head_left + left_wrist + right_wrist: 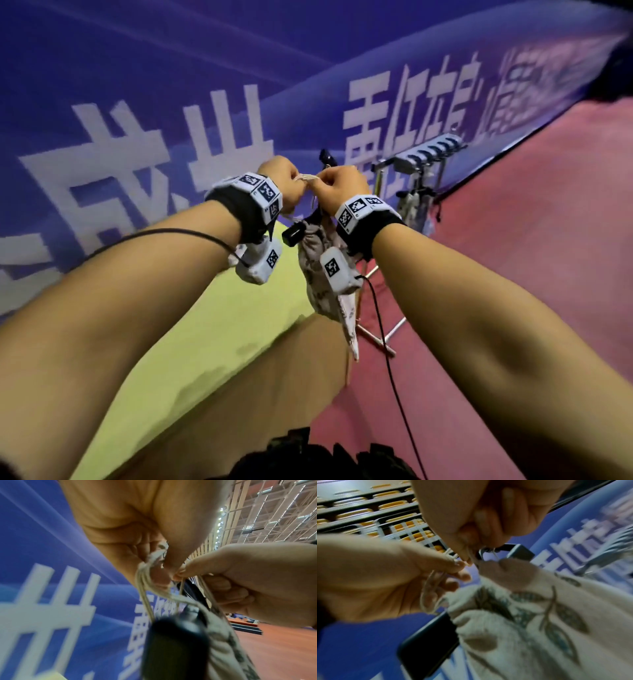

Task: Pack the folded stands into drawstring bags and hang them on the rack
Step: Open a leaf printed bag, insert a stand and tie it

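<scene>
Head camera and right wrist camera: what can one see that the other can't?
Only the head view shows both forearms, the wrist bands, the yellow-green table and the red floor. Only the right wrist view shows the leaf print on the bag up close and the ceiling grid. Both show the left hand and right hand pinching the drawstring, and the blue banner.
</scene>
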A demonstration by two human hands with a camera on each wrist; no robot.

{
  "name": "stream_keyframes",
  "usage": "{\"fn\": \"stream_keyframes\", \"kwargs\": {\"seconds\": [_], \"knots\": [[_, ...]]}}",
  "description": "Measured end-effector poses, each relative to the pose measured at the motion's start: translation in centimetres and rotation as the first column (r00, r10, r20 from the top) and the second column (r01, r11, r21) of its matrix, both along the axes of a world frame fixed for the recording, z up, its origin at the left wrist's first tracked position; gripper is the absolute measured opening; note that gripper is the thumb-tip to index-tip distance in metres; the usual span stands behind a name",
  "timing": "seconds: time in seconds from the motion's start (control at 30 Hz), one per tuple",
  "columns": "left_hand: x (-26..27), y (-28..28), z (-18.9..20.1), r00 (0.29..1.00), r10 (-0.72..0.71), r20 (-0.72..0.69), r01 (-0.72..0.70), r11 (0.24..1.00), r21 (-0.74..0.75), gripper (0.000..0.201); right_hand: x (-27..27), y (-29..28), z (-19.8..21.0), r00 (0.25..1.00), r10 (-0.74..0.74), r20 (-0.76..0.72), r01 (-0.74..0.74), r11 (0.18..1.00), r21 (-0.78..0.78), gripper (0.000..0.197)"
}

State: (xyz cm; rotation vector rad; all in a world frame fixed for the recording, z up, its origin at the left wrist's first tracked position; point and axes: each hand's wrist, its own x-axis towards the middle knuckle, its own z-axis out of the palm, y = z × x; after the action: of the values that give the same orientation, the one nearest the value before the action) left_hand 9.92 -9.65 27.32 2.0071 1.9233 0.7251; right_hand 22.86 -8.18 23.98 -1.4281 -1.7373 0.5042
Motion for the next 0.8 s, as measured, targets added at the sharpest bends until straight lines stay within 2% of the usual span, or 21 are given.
{"fn": "stream_keyframes", "kwargs": {"seconds": [0.1, 0.3, 0.43, 0.6, 0.67, 0.8], "knots": [[6.2, 3.6, -1.8, 0.985, -0.086, 0.150, 0.104, 0.987, -0.119, 0.036, 6.7, 2.1, -1.4, 0.995, -0.099, 0.014, 0.099, 0.995, -0.030, 0.021], [17.3, 11.0, -4.0, 0.913, -0.169, 0.372, 0.279, 0.923, -0.265, 0.028, 18.0, 7.6, -5.4, 0.961, -0.272, 0.052, 0.276, 0.955, -0.112, 0.021], [24.0, 17.2, -5.9, 0.878, -0.174, 0.446, 0.337, 0.886, -0.319, 0.019, 24.3, 13.3, -7.3, 0.930, -0.339, 0.143, 0.359, 0.921, -0.153, 0.020], [31.4, 26.0, -7.2, 0.857, -0.241, 0.456, 0.423, 0.835, -0.353, 0.026, 31.5, 21.9, -8.1, 0.892, -0.414, 0.182, 0.447, 0.869, -0.213, 0.032], [33.3, 29.4, -7.7, 0.824, -0.250, 0.509, 0.467, 0.809, -0.358, 0.030, 33.8, 25.1, -8.1, 0.890, -0.408, 0.206, 0.448, 0.865, -0.224, 0.025], [36.7, 35.3, -8.0, 0.803, -0.237, 0.547, 0.479, 0.803, -0.354, 0.023, 37.8, 31.5, -8.3, 0.880, -0.407, 0.246, 0.460, 0.860, -0.220, 0.020]]}}
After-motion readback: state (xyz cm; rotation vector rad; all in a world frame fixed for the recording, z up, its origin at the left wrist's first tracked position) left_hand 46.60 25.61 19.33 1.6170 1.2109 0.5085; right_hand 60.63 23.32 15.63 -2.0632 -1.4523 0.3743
